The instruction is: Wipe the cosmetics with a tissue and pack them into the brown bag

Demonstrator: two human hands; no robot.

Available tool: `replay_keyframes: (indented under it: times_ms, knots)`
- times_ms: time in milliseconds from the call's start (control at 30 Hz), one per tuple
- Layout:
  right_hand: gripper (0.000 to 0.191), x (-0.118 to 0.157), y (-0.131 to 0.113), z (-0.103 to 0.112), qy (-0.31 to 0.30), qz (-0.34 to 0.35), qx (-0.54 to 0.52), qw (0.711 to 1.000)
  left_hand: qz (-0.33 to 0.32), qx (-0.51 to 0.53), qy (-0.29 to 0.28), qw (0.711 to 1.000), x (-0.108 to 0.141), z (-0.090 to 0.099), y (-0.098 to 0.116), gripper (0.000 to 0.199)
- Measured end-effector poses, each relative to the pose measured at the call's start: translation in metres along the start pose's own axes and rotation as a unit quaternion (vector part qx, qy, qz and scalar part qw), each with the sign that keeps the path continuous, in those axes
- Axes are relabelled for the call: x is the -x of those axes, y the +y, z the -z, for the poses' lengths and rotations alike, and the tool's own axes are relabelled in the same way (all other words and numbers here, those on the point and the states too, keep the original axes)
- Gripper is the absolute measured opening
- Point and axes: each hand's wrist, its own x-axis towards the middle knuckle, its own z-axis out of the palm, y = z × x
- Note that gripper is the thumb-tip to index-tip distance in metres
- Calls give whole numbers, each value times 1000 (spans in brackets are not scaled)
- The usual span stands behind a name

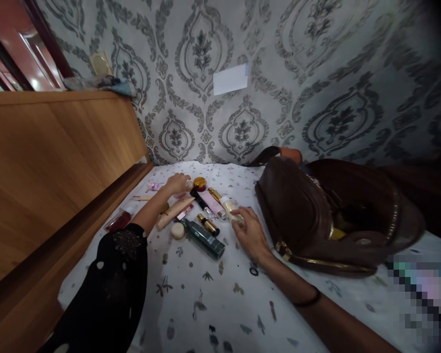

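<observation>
My left hand [178, 184] reaches to the far side of a spread of cosmetics, just left of a gold-lidded red jar [200, 184]. Its fingers curl around a small pale item that I cannot make out. My right hand [250, 231] has its fingers on a cream bottle with a white cap [227, 204]. Between the hands lie a pink tube [212, 203], a black tube [199, 200], a gold tube [214, 194], a black-and-gold bottle [208, 224], a dark green bottle [205, 238], a beige tube [174, 213] and a round cream-coloured lid or jar [177, 231].
An open brown handbag [294, 211] with gold zips stands at the right. A dark red item [118, 221] lies by the wooden panel [59, 176] on the left. Patterned wallpaper [202, 122] rises behind the printed white sheet [191, 304]. A blurred patch covers the lower right.
</observation>
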Motion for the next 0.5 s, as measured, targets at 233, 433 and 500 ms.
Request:
replay_keyframes:
  times_ms: [233,433,500]
  knots:
    - [31,1,0,1,-6,15,11,1000,-16,-2,-30,999,-5,-7,8,36]
    - [31,-1,-2,4,-12,26,12,1000,-53,22,-91,994,-8,5,-10,33]
    - [31,-1,-2,4,-13,24,12,1000,-57,24,-80,995,-7,9,-12,32]
